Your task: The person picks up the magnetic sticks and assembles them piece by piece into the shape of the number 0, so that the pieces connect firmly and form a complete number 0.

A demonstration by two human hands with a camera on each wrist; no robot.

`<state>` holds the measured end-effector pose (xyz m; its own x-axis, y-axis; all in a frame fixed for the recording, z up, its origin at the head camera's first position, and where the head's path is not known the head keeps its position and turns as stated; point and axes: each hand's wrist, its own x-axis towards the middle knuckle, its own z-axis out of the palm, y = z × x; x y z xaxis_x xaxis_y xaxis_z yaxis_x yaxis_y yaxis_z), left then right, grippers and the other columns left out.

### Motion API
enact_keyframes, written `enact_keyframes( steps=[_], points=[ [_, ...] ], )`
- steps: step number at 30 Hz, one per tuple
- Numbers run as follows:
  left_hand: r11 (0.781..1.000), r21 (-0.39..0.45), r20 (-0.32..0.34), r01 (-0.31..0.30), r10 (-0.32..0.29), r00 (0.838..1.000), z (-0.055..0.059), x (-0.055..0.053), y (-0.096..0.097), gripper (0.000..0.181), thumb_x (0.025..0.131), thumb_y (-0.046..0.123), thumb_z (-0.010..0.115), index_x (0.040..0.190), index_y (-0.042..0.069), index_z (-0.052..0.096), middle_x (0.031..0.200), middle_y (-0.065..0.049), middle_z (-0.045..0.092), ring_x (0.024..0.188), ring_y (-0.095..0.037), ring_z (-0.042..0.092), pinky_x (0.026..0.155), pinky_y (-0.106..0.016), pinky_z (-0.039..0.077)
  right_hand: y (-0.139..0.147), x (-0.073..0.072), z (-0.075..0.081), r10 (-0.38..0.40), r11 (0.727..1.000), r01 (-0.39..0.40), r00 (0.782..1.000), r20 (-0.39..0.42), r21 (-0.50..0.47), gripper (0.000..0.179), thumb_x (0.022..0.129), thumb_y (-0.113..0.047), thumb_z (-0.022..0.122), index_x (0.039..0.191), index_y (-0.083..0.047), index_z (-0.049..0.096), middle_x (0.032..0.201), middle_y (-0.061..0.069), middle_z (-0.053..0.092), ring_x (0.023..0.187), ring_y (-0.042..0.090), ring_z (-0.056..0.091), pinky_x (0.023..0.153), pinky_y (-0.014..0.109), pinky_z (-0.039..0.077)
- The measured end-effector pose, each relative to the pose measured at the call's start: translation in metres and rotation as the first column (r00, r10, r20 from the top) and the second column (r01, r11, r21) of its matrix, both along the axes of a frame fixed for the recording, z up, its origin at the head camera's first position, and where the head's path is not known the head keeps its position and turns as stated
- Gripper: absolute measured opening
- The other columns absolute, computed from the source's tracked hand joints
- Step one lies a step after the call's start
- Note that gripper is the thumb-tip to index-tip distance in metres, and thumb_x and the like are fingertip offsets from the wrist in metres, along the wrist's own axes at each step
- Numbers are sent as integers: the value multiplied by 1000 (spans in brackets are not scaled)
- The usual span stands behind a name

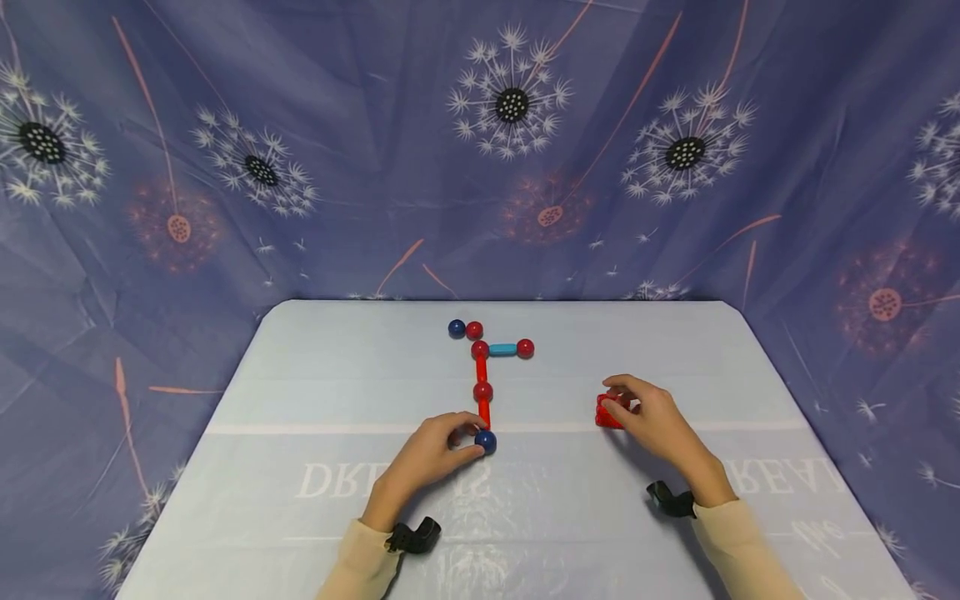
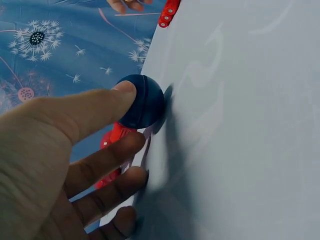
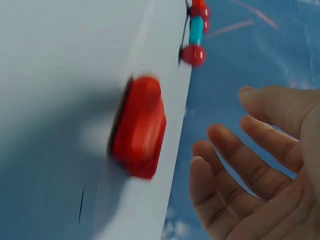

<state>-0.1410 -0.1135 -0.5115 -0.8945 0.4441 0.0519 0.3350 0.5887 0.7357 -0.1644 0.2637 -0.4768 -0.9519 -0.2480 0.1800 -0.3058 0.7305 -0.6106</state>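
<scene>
At the lower end of a chain of red rods (image 1: 482,369) and balls, my left hand (image 1: 438,448) pinches a dark blue ball (image 1: 485,442) between thumb and index finger. The left wrist view shows the thumb lying on top of that blue ball (image 2: 145,101), with the other fingers loosely bent beside it. A red ball (image 1: 483,392) joins the two red rods. Over on the right, my right hand (image 1: 656,417) hovers by a small pile of red rods (image 1: 609,412). In the right wrist view its curved fingers stand apart from the pile (image 3: 140,127), holding nothing.
From the chain's upper red ball (image 1: 480,350) a light blue rod (image 1: 502,350) runs right to another red ball (image 1: 526,348). Behind them lie a loose blue ball (image 1: 457,328) and red ball (image 1: 474,330). A dandelion-patterned cloth (image 1: 360,167) hangs behind the white table (image 1: 322,375).
</scene>
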Motion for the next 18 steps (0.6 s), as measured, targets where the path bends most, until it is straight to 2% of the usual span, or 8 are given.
enact_keyframes(
  steps=[3,7,9,13,18],
  points=[
    [1000,6,10,7,-7,1000,0,0,0,28,93,25,77,121,24,73,103,9,71,84,-13,60,75,-25,48,14,-6,0,-44,999,44,999,-6,6,32,97,-14,72,127,-3,66,108,12,73,95,26,68,76,36,57],
    [1000,19,12,12,-13,1000,-2,0,-2,27,93,23,77,120,23,73,99,9,69,83,-13,59,73,-25,48,31,-14,-7,-90,996,90,995,36,2,38,99,-17,69,133,0,62,118,21,70,104,38,67,85,53,56],
    [1000,28,16,14,-14,1000,-3,-1,-3,26,93,23,77,119,23,74,98,10,69,82,-13,59,73,-24,48,37,-17,-12,-103,995,103,992,69,7,41,99,-18,68,135,0,61,121,23,69,107,41,66,88,57,55],
    [999,44,38,10,-12,999,-4,-1,-5,26,92,22,78,118,24,74,100,10,70,83,-13,60,74,-24,49,42,-21,-19,-98,995,95,988,119,28,40,100,-21,67,133,0,62,120,22,69,108,41,66,86,52,56],
    [998,66,47,7,-10,999,-5,-2,-5,27,92,22,78,119,24,74,103,9,71,83,-11,61,74,-25,50,41,-23,-27,-88,996,83,987,135,44,30,98,-17,69,123,-2,69,108,15,72,97,30,66,79,39,53]
  ],
)
